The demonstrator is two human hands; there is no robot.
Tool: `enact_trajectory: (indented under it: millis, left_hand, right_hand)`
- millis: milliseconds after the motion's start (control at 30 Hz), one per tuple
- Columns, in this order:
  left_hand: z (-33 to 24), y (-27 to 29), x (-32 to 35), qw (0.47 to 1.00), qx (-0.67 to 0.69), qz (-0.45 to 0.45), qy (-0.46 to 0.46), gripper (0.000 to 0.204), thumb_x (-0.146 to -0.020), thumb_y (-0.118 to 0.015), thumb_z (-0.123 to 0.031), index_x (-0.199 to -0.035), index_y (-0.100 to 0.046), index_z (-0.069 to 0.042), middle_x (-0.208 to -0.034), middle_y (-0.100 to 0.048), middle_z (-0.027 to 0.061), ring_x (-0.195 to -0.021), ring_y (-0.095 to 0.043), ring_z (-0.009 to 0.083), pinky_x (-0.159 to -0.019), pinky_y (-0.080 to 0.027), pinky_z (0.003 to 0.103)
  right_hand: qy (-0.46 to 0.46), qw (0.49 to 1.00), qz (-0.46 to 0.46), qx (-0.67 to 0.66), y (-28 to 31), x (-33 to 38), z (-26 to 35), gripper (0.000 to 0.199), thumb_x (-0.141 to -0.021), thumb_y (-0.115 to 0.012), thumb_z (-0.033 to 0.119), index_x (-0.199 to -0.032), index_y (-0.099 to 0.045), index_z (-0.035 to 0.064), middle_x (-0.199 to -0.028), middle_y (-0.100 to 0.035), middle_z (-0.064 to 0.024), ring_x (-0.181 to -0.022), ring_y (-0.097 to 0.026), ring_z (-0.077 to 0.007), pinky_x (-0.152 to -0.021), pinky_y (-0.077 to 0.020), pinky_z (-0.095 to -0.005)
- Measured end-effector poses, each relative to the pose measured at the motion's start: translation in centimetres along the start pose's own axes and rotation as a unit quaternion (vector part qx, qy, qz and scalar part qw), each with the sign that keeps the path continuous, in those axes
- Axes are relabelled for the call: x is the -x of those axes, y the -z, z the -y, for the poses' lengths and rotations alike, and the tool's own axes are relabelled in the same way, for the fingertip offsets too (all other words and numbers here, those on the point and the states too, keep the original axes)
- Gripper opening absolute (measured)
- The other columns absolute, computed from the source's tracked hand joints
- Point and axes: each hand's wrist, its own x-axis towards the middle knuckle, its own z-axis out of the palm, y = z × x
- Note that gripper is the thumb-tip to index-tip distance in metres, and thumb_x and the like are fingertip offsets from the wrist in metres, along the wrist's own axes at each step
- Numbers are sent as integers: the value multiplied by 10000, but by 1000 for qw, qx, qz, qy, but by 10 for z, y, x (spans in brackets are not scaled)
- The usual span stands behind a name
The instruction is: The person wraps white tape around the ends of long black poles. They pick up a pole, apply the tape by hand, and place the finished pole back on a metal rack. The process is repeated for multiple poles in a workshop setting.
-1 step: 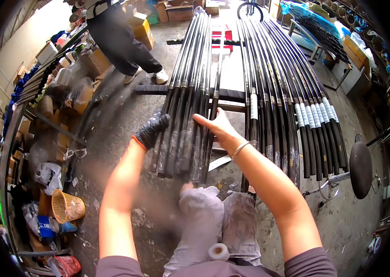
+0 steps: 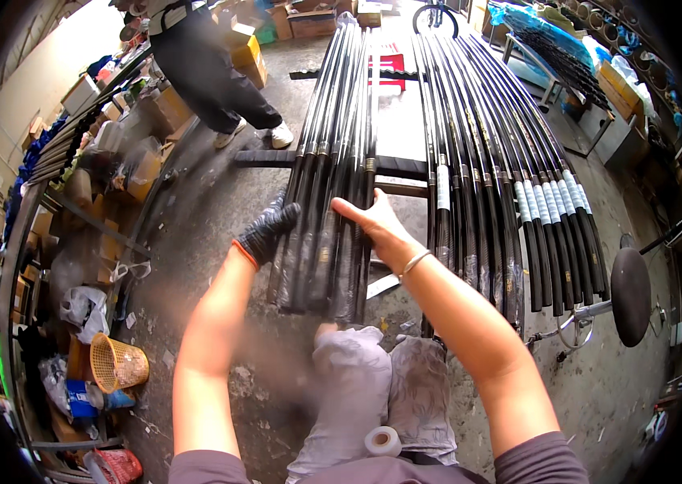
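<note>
A group of long black rods [image 2: 300, 242], glossy and tapering away from me, lies side by side on the padded rack. Clear film wraps part of their thick near ends. My left hand [image 2: 266, 230], in a dark glove with an orange cuff, is closed against the group's left edge. On the right edge my bare right hand [image 2: 381, 226] grips the outer rods, thumb across the top and fingers hidden underneath. A second group of black rods [image 2: 478, 226] lies to the right across a gap; several carry pale sleeves [image 2: 554, 202].
A black padded crossbar [image 2: 264, 157] supports the rods. A roll of clear film [image 2: 382, 440] sits at my lap. Right of the rods is a dark round seat [image 2: 631, 297]. A cluttered shelf and a yellow basket [image 2: 119, 360] stand left. Another person [image 2: 208, 77] stands far left.
My right hand has shifted slightly left. The outermost rod of the left group has moved with it, closing the gap to the rods beside it. My left hand has barely moved.
</note>
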Motion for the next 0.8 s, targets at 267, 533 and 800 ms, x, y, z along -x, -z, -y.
enact_trajectory:
  millis: [267, 533, 800]
  left_hand:
    - [3, -12, 0, 996, 72, 34, 33, 711, -813, -762, -324, -1380, -441, -38, -1235, -587, 104, -1088, -585, 203, -942, -503, 332]
    - [-10, -68, -3, 997, 62, 28, -35, 735, -811, -755, -317, -1394, -427, -12, -1271, -576, 143, -1118, -595, 237, -967, -500, 354]
    - [-1, -146, -38, 979, 175, 105, -24, 723, -832, -749, -215, -1428, -365, -75, -1239, -585, 114, -1079, -607, 223, -931, -513, 348]
  right_hand:
    - [93, 990, 71, -83, -20, 12, 11, 775, -644, -908, 256, -1224, -474, -17, -1137, -598, -114, -1042, -585, -190, -939, -483, -341]
    - [72, 997, 27, -28, 12, 49, 53, 921, -698, -877, 300, -1375, -342, -21, -1151, -587, -152, -973, -631, -200, -845, -544, -326]
    - [90, 996, 11, -8, 84, 75, 96, 981, -725, -861, 276, -1422, -257, -59, -1166, -585, -193, -950, -649, -212, -818, -560, -320]
